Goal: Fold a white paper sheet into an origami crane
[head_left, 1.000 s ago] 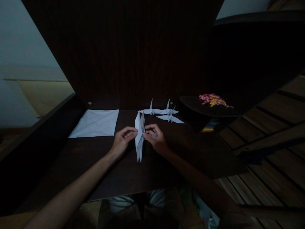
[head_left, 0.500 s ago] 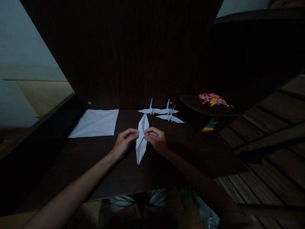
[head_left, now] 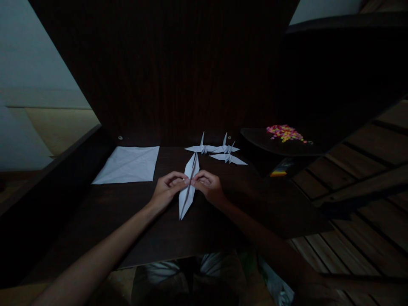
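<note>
I'm pinching folded paper (head_left: 185,196) between left hand (head_left: 164,189) and right hand (head_left: 210,187), well inside the table's (head_left: 178,242) near edge, origami cranes (head_left: 228,158) sitting just beyond.

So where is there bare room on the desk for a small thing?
The dim desk looks bare between the flat sheet and the left forearm, and right of the right hand, in front of three paper cranes. Those cranes crowd the back edge, behind the folded paper.

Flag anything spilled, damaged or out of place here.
Mainly the colourful pile of tiny pieces on the side shelf: loose, no container visible, a few straying right. The white sheet looks creased, not visibly torn.
</note>
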{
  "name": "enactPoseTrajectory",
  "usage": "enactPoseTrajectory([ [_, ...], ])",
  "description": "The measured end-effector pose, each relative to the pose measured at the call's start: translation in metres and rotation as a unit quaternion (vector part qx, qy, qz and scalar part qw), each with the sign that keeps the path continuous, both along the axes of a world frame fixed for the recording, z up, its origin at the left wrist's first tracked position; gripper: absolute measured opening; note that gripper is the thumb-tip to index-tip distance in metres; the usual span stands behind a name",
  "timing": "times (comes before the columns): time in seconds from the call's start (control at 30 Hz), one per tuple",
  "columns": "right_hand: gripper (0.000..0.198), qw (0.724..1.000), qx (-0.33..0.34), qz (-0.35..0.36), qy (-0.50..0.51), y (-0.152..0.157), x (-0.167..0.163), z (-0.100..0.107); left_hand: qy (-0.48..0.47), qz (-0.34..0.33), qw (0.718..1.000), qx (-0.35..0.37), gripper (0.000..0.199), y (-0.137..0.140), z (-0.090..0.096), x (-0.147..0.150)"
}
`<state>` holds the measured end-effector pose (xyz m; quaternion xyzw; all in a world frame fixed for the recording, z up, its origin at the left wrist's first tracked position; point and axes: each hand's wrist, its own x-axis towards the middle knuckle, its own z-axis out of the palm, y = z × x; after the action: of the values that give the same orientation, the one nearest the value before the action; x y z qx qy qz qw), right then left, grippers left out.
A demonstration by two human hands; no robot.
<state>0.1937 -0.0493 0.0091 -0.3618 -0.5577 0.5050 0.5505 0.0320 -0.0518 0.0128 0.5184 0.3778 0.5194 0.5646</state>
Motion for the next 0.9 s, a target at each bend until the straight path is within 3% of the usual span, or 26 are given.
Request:
enactPoseTrajectory([
  [0.23, 0.02, 0.999, 0.018, 0.012, -0.029, -0.001, 0.002, 0.008, -0.014, -0.008, 1.0, -0.008, 0.032, 0.0, -0.003, 0.001],
  [0.4, 0.027, 0.999, -0.038, -0.007, 0.03, 0.003, -0.001, 0.0, 0.034, 0.037, 0.999, 0.009, 0.026, 0.002, 0.0, 0.001],
  [0.6, 0.041, 0.998, -0.032, -0.021, 0.057, 0.007, 0.001, -0.005, -0.002, 0.076, 0.997, 0.018, 0.031, 0.004, 0.0, 0.002],
  [0.8, 0.041, 0.999, -0.031, -0.024, 0.035, 0.007, 0.002, -0.003, -0.032, 0.074, 0.997, -0.021, 0.045, 0.006, 0.0, 0.001],
  [0.9, 0.041, 0.999, -0.025, -0.018, 0.026, 0.006, 0.003, -0.001, -0.011, 0.056, 0.996, -0.063, 0.043, 0.005, 0.001, 0.002],
])
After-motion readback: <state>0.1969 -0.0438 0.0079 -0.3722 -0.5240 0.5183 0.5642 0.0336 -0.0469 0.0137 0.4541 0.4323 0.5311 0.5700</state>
